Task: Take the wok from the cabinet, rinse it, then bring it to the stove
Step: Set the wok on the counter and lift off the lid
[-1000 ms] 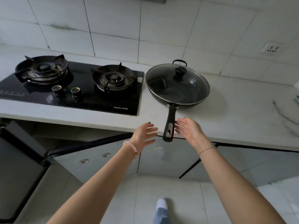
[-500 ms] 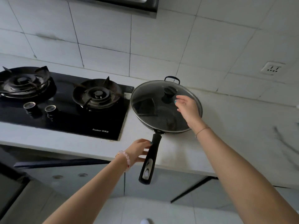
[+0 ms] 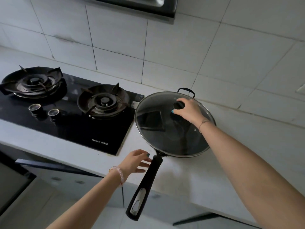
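Wok (image 3: 166,146) with glass lid (image 3: 165,134), resting on the white countertop (image 3: 189,176) just right of the stove (image 3: 69,128), near the counter's front edge. The lid sits closed on the rim; a dark rectangular reflection shows in its left half, and a small steam vent lies near its right edge. A loop handle (image 3: 186,91) projects from the wok's far side toward the tiled wall (image 3: 181,52). The long black handle (image 3: 143,185) extends from the near side and overhangs the counter's front edge, its metal-trimmed hanging hole at the free end.

Right hand (image 3: 189,109): fingers curled around the black lid knob (image 3: 179,105), thumb on its near side; a thin bracelet circles the wrist. Whether the lid is raised off the rim at all cannot be told from this angle.

Left hand (image 3: 137,161): fingers spread and uncurled, tips just beside the upper part of the long handle, possibly touching it but not wrapped around it; a pink bead bracelet (image 3: 121,176) sits at the wrist.

Stove: black glass top set into the counter, two burners (image 3: 103,101) with pan supports, two round control knobs (image 3: 53,112) toward its front edge. Range hood (image 3: 148,5) above, at the top of the view. Cabinet fronts (image 3: 69,180) run below the counter's front edge.
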Motion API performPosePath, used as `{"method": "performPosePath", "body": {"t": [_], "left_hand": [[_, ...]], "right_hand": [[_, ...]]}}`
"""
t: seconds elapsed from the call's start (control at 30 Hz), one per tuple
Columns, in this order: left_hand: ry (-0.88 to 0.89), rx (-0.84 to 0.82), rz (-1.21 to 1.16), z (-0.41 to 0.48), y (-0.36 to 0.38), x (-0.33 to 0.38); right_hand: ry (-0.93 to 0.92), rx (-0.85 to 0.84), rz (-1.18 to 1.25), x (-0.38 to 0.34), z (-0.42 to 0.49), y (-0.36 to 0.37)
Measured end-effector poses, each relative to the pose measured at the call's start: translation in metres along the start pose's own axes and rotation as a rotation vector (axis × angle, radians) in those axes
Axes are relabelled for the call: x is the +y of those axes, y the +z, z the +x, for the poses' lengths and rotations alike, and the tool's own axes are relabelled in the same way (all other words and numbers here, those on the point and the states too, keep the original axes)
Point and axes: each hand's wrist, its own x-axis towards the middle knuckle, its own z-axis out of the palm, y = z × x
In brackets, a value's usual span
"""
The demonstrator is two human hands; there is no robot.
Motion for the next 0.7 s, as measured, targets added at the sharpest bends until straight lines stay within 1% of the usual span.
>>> {"method": "performPosePath", "body": {"t": [0.13,0.33,0.43,0.53,0.7], "left_hand": [[-0.011,0.031,-0.022,0.001,-0.006,0.003],[-0.004,0.013,-0.068,-0.003,-0.013,0.006],[0.024,0.024,-0.114,-0.005,-0.020,0.014],[0.044,0.033,-0.111,-0.009,-0.027,0.018],[0.089,0.054,-0.153,-0.017,-0.036,0.024]], "right_hand": [[0.024,0.011,-0.012,0.000,0.004,0.002],[0.106,0.053,0.011,-0.005,0.006,0.006],[0.129,0.052,0.021,-0.006,0.007,0.006],[0.162,0.058,0.062,-0.009,0.004,0.006],[0.179,0.049,0.033,-0.009,0.004,0.003]]}}
